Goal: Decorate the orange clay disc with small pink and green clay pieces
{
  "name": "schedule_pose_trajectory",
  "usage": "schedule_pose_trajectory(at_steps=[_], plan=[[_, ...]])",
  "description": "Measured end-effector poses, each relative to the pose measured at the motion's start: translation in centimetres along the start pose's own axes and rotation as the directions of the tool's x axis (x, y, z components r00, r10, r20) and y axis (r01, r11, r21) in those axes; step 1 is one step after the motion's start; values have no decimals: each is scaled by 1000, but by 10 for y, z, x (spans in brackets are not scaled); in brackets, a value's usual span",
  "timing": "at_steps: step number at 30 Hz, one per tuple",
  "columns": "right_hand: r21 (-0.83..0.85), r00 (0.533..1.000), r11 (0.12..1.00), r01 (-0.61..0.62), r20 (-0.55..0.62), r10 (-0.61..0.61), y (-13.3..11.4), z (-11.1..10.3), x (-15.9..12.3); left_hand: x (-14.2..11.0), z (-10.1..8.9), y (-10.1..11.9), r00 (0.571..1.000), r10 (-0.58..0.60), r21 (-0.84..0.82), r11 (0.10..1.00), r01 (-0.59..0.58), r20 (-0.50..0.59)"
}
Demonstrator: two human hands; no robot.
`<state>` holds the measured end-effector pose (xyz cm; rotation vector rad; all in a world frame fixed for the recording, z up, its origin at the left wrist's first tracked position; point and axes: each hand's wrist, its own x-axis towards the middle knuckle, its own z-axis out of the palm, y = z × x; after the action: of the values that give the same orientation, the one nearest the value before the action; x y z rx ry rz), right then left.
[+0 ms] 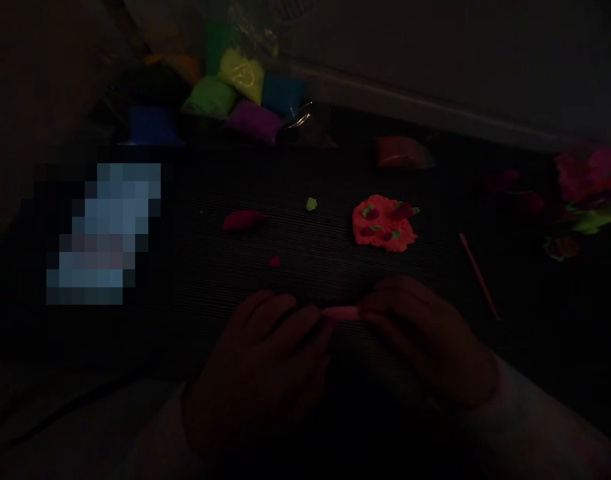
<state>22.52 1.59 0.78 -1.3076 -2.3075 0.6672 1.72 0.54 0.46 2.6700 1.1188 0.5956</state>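
In dim light, my right hand [425, 340] pinches the right end of a slim pink modelling tool [342, 313]. My left hand [265, 353] is closed at the tool's left tip. A bit of dark pink clay seems to show there, mostly hidden by the fingers. Beyond the hands lies a flat orange-red clay piece [380, 233] dotted with dark red and green bits. A dark pink clay lump [243, 221], a small red bit [274, 261] and a little green bit [311, 203] rest on the dark table to its left.
A thin pink stick [479, 277] lies right of my right hand. Bags of coloured clay [210, 97] are heaped at the back left, with an orange-brown bag [402, 153] farther right. Pink and green clay shapes [592, 177] sit at the right edge. A bright pixelated rectangle [110, 227] is at left.
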Motion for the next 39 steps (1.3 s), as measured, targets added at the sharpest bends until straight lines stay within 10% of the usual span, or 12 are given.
schedule_pose_trajectory(at_steps=[18,28,39], plan=[[-192,995,978,-83,47,93,-6,3,1,5,2,2,995,-77,-16,997,78,64],[-20,976,976,-218,-2,218,-6,-1,-1,-1,1,3,999,-30,-24,999,31,22],[-225,993,967,-119,-18,118,-7,8,-1,-1,1,2,999,-32,-46,998,34,36]])
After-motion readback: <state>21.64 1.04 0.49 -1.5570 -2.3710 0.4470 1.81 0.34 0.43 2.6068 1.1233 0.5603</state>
